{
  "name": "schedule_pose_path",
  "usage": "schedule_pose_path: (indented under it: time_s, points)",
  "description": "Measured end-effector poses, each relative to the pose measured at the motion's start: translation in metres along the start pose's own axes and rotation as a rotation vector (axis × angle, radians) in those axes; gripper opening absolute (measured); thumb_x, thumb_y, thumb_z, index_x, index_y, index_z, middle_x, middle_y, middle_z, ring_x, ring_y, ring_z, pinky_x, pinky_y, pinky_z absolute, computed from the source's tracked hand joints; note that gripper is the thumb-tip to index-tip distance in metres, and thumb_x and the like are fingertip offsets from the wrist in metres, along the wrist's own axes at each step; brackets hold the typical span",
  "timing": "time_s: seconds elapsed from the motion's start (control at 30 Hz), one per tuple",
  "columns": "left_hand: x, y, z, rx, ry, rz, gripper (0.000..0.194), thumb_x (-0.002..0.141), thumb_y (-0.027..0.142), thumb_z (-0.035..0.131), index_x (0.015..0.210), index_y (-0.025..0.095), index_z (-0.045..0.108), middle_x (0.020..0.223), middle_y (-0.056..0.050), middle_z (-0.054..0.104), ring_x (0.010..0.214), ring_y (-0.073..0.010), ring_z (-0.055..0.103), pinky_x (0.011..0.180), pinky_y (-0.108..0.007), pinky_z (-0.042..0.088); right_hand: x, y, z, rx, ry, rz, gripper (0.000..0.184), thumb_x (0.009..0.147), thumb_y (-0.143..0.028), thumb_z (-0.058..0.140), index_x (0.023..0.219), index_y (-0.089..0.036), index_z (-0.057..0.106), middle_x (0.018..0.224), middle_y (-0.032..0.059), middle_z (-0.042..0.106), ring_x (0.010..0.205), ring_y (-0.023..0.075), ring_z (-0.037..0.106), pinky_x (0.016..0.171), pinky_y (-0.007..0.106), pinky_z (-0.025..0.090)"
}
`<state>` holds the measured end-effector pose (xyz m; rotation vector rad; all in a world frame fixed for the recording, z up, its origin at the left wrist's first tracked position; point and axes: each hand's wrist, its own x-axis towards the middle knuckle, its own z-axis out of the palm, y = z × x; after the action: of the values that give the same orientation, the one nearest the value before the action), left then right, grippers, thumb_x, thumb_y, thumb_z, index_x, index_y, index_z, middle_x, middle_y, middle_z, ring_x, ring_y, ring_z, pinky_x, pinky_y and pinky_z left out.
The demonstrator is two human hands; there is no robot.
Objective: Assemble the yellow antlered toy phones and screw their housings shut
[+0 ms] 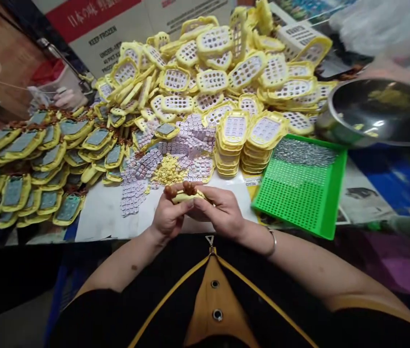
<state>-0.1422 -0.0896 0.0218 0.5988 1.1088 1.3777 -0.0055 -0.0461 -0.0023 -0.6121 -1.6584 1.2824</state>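
Note:
My left hand (168, 215) and my right hand (219, 210) meet at the near edge of the table, both closed on one small yellow plastic case (186, 195), held flat between fingers and thumbs. Just beyond them lie a heap of tiny yellow parts (168, 170) and several pale rubber keypad sheets (194, 145). Two neat stacks of yellow cases (248, 140) stand behind those. A silver bracelet circles my right wrist.
A huge pile of yellow keypad fronts (226, 67) fills the back. Finished yellow cases with grey panels (41, 164) spread over the left. A green perforated tray (299, 193) holding small metal pieces sits to the right, a steel bowl (382, 113) behind it. Another person's hand (69, 99) is at far left.

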Motion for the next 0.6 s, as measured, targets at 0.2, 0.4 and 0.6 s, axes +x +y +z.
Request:
schedule_pose_path:
  time_s: [0.2,0.4,0.6]
  points:
    - [-0.002,0.000,-0.002,-0.053,-0.019,0.016,0.041,0.051,0.035,0.093,0.085,0.023,0.075,0.094,-0.005,0.076,0.088,-0.0211,0.070,0.090,-0.036,0.055,0.000,-0.008,0.002,-0.254,0.019,-0.212,0.031,0.099,-0.037,0.046,0.098,-0.017,0.070,0.087,0.0080,0.076,0.080,0.0170,0.072,0.072,0.028,0.057]
    - [0.000,0.002,-0.008,-0.052,-0.154,0.008,0.038,0.056,0.031,0.092,0.088,0.023,0.075,0.119,-0.008,0.072,0.094,-0.0188,0.069,0.085,-0.029,0.054,0.003,-0.013,-0.002,-0.403,-0.070,-0.283,0.026,0.100,-0.030,0.042,0.099,-0.017,0.064,0.080,0.0068,0.073,0.072,0.0158,0.068,0.065,0.027,0.055]
    - [-0.004,0.002,-0.008,0.007,-0.163,0.044,0.047,0.053,0.038,0.092,0.092,0.018,0.076,0.095,-0.008,0.073,0.086,-0.0197,0.067,0.082,-0.031,0.054,0.002,-0.013,-0.001,-0.388,-0.058,-0.355,0.021,0.099,-0.026,0.044,0.106,-0.017,0.061,0.084,0.0083,0.074,0.076,0.0171,0.071,0.067,0.027,0.057]
